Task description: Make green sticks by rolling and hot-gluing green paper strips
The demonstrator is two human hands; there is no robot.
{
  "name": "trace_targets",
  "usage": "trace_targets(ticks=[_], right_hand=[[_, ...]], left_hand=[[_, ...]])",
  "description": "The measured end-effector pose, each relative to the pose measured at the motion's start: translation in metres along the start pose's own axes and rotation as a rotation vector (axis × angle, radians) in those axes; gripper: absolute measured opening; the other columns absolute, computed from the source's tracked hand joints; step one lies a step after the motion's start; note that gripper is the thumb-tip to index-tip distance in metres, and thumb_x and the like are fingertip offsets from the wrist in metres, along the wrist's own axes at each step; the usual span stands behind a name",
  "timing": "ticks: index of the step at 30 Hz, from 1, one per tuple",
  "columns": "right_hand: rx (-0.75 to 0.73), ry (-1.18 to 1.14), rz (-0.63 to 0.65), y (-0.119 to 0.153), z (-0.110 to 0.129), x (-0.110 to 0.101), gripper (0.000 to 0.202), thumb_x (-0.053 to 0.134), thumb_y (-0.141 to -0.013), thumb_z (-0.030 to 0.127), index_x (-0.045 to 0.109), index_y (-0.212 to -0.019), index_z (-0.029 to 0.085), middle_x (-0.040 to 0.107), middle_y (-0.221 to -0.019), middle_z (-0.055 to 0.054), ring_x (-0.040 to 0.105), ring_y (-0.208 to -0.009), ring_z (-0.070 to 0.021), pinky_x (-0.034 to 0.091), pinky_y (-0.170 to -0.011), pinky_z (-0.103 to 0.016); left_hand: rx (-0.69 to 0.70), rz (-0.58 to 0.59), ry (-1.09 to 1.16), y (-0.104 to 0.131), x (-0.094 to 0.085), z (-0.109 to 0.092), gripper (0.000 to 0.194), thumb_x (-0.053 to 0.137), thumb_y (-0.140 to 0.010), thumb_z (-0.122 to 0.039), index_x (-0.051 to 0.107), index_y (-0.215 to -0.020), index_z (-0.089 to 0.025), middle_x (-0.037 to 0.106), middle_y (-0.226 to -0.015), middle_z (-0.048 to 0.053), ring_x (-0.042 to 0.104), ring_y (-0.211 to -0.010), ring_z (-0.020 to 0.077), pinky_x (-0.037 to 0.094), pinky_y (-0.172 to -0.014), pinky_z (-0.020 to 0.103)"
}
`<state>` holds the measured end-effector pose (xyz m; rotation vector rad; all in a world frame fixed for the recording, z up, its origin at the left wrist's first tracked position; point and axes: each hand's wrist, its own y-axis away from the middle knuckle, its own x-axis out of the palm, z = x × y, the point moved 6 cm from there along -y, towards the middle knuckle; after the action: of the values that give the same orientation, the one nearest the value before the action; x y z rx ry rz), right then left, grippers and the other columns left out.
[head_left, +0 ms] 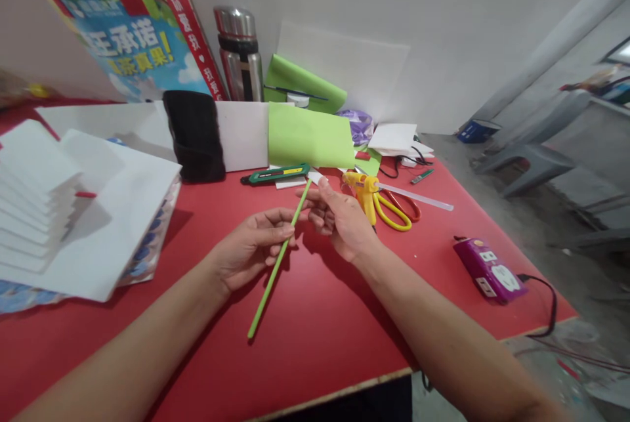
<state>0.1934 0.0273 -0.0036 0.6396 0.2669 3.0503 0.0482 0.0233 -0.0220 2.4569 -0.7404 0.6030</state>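
Observation:
My left hand (pixel 260 241) pinches a thin green stick (pixel 270 284) between thumb and fingers. The stick slants from its lower end near the table's front up to my right hand. My right hand (pixel 342 215) is closed, with a small white paper piece (pixel 314 176) between its thumb and fingertips, at the stick's upper end. Whether the paper touches the stick, I cannot tell. Just behind the hands lies a green utility knife (pixel 275 174). A yellow glue gun (pixel 364 192) with a clear glue stick rests right of my right hand, over yellow-handled scissors (pixel 394 217).
White stepped paper pieces (pixel 29 199) stand on a white sheet at the left. A black phone-like object (pixel 193 136), a steel flask (pixel 240 48) and green paper (pixel 310 136) are at the back. A purple box (pixel 489 271) with a cable sits near the right edge.

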Motion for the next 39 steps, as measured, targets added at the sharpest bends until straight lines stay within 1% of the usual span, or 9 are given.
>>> trace_targets(ticks=[6,10,14,18,26,28,32,34,39], right_hand=[[0.053,-0.032,0.029,-0.001,0.001,-0.003,0.047,0.087,-0.071,0.058,0.079,-0.088,0.015,0.076,-0.085,-0.008,0.049,-0.052,-0.0063,0.024,-0.042,-0.022],[0.114,-0.042,0.027,-0.001,-0.003,-0.006,0.042,0.09,-0.068,0.052,0.079,-0.086,0.015,0.076,-0.09,-0.008,0.052,-0.058,-0.007,0.029,-0.044,-0.021],[0.105,-0.023,-0.021,-0.003,-0.007,-0.012,0.036,0.095,-0.062,0.042,0.077,-0.078,0.015,0.07,-0.076,-0.003,0.049,-0.057,-0.0065,0.028,-0.045,-0.02],[0.071,0.013,-0.042,-0.004,-0.007,-0.015,0.032,0.096,-0.061,0.037,0.077,-0.074,0.014,0.063,-0.066,0.0,0.047,-0.056,-0.0069,0.028,-0.045,-0.02],[-0.006,0.121,0.001,-0.005,-0.001,-0.014,0.032,0.092,-0.064,0.043,0.076,-0.07,0.016,0.069,-0.068,-0.003,0.043,-0.053,-0.007,0.028,-0.046,-0.023],[-0.013,0.112,0.01,-0.005,0.0,-0.014,0.034,0.093,-0.063,0.045,0.075,-0.069,0.016,0.069,-0.067,-0.003,0.042,-0.053,-0.0069,0.029,-0.047,-0.023],[0.013,0.052,0.039,-0.004,0.0,-0.011,0.036,0.095,-0.06,0.044,0.073,-0.069,0.017,0.064,-0.065,0.0,0.045,-0.055,-0.0071,0.032,-0.05,-0.023],[0.037,0.029,0.06,-0.004,-0.002,-0.01,0.037,0.096,-0.059,0.043,0.072,-0.069,0.017,0.062,-0.064,0.001,0.047,-0.057,-0.0074,0.034,-0.052,-0.023],[0.047,0.044,0.063,-0.005,-0.003,-0.01,0.038,0.097,-0.059,0.043,0.072,-0.068,0.016,0.066,-0.066,0.0,0.046,-0.055,-0.0064,0.034,-0.051,-0.023]], left_hand=[[0.009,-0.048,0.004,0.0,-0.004,-0.001,0.037,0.092,-0.067,-0.021,0.074,-0.099,-0.013,0.067,-0.071,0.002,0.042,-0.043,0.0001,0.036,-0.041,0.011],[0.07,-0.143,-0.102,0.0,-0.006,-0.002,0.031,0.089,-0.07,-0.021,0.072,-0.095,-0.014,0.064,-0.069,-0.001,0.045,-0.045,0.0027,0.034,-0.039,0.013],[0.128,-0.22,-0.24,0.002,-0.005,-0.005,0.029,0.088,-0.071,-0.023,0.07,-0.093,-0.014,0.069,-0.074,0.003,0.055,-0.051,0.0077,0.034,-0.041,0.016],[0.134,-0.204,-0.308,0.004,-0.002,-0.006,0.029,0.087,-0.073,-0.028,0.072,-0.094,-0.014,0.072,-0.077,0.005,0.054,-0.051,0.0077,0.033,-0.042,0.018],[0.052,-0.156,-0.307,0.005,-0.002,0.002,0.024,0.087,-0.075,-0.032,0.073,-0.079,-0.013,0.072,-0.067,0.008,0.051,-0.047,0.0069,0.035,-0.043,0.016],[0.003,-0.113,-0.262,0.005,0.001,0.003,0.024,0.087,-0.076,-0.033,0.075,-0.08,-0.012,0.071,-0.066,0.007,0.049,-0.045,0.0055,0.035,-0.042,0.015],[-0.078,0.03,-0.137,0.006,0.01,0.004,0.025,0.087,-0.078,-0.031,0.081,-0.092,-0.012,0.073,-0.072,0.006,0.044,-0.043,0.0019,0.035,-0.041,0.014],[-0.078,0.068,-0.108,0.006,0.012,0.003,0.022,0.087,-0.078,-0.029,0.081,-0.089,-0.012,0.074,-0.074,0.006,0.042,-0.043,0.001,0.035,-0.041,0.014],[-0.056,0.049,-0.157,0.004,0.007,0.004,0.022,0.089,-0.075,-0.03,0.079,-0.083,-0.011,0.076,-0.071,0.008,0.041,-0.04,0.0002,0.03,-0.038,0.013]])
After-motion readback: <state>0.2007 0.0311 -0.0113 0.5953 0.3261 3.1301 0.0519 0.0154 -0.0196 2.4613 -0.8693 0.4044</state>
